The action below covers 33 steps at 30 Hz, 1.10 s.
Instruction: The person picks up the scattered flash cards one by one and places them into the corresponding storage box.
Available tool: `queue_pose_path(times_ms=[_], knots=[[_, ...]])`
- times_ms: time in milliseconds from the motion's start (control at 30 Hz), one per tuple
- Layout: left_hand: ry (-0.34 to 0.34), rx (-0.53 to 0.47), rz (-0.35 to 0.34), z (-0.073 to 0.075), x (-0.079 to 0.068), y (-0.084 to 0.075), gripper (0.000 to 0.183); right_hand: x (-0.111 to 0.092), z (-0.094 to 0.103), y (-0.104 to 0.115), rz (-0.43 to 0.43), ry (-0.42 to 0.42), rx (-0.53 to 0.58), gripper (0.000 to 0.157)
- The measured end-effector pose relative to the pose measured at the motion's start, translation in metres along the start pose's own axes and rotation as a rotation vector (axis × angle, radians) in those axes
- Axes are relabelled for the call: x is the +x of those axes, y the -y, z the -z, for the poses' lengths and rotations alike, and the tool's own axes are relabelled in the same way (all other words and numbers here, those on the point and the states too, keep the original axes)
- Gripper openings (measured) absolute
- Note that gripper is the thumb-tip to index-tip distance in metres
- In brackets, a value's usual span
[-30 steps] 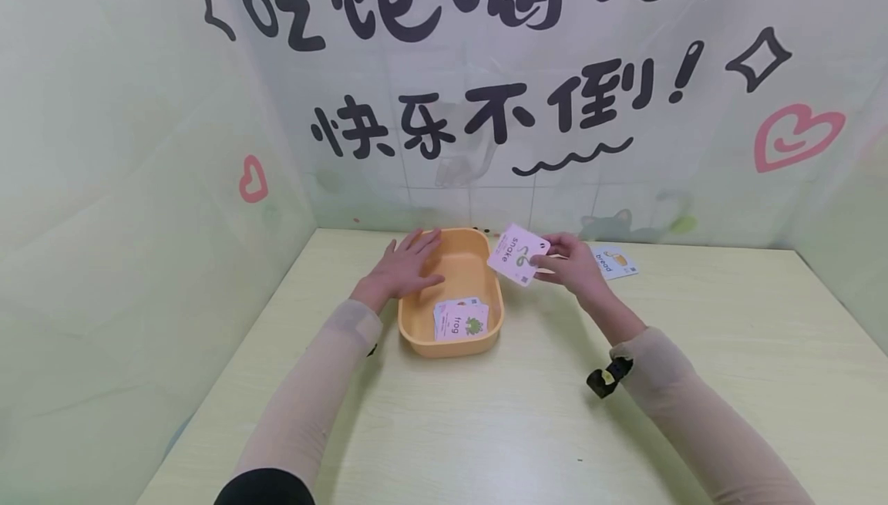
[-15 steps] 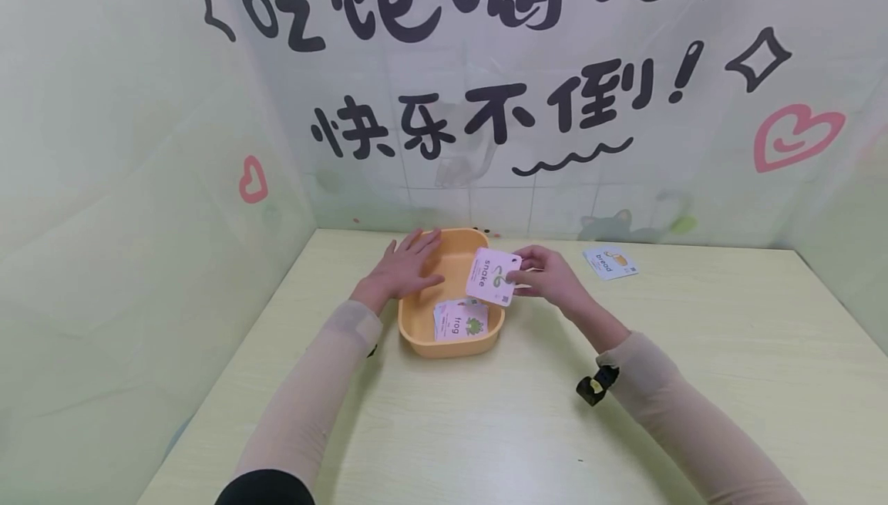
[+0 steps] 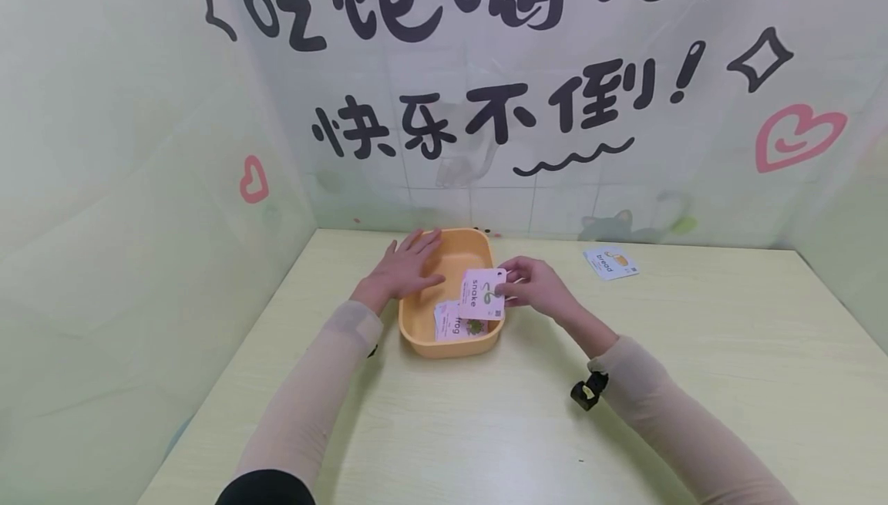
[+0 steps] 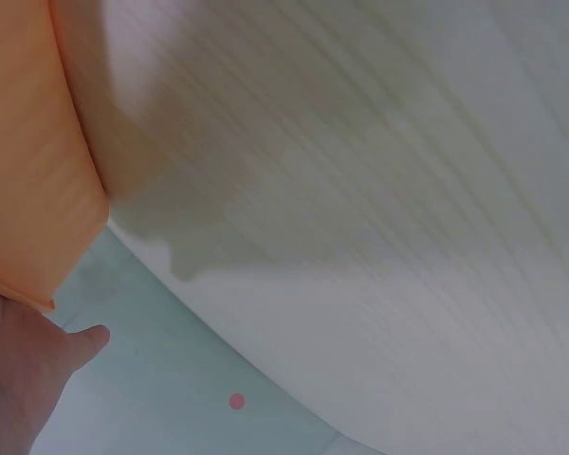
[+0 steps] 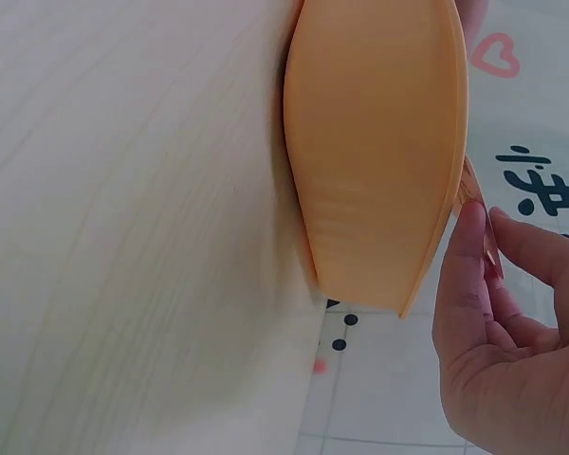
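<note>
My right hand (image 3: 537,287) pinches the pink snake card (image 3: 482,294) by its right edge, above the right side of an orange bin (image 3: 454,349). In the right wrist view the thumb and fingers (image 5: 469,223) meet on the card just past the bin's rim. Beneath it in the bin lie several cards, a frog card (image 3: 449,326) on top and partly covered. On the bin's left rim rests my left hand (image 3: 402,270), fingers spread and straight. The left wrist view catches only part of that hand (image 4: 24,370) beside the bin's wall.
A bread card (image 3: 610,263), seemingly on other cards, lies at the back right of the pale table (image 3: 527,428). Behind the table hangs a printed cloth (image 3: 472,166) with black lettering. Another cloth wall stands at the left.
My right hand has moved left and toward me, bringing the snake card from beside the bin to over the frog card. The bread card is now fully uncovered. My left hand has stayed put.
</note>
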<state>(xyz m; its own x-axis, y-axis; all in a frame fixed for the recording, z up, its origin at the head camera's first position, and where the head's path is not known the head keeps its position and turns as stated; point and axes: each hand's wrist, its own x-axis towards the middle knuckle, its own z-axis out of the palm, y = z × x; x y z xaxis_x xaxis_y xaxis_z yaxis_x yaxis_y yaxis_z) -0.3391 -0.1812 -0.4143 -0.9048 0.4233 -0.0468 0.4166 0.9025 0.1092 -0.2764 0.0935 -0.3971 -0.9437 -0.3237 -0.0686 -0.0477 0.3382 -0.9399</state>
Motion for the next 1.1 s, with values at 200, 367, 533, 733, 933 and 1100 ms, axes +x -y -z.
queue_pose_path(times_ms=[200,367,533,733,933,1100], knots=[[-0.006,-0.006,-0.001,-0.0003,-0.0003,0.0000,0.081,-0.0018,-0.0033,0.0032,0.002,-0.005,-0.030,0.036],[-0.010,-0.004,-0.003,-0.0001,-0.0012,-0.0002,0.081,-0.0011,-0.0053,0.0041,0.018,-0.009,-0.075,0.036],[-0.011,-0.002,-0.005,0.0007,-0.0014,-0.0009,0.080,-0.0004,-0.0070,0.0049,0.029,-0.009,-0.123,0.035],[-0.011,0.002,-0.002,0.0005,-0.0007,-0.0007,0.080,-0.0001,-0.0088,0.0062,0.019,-0.005,-0.143,0.035],[-0.010,0.000,0.005,-0.0006,-0.0006,-0.0007,0.081,-0.0008,-0.0095,0.0083,0.006,-0.004,-0.162,0.036],[-0.004,0.001,0.008,-0.0013,-0.0002,-0.0008,0.081,-0.0001,-0.0100,0.0075,0.000,-0.006,-0.171,0.036]])
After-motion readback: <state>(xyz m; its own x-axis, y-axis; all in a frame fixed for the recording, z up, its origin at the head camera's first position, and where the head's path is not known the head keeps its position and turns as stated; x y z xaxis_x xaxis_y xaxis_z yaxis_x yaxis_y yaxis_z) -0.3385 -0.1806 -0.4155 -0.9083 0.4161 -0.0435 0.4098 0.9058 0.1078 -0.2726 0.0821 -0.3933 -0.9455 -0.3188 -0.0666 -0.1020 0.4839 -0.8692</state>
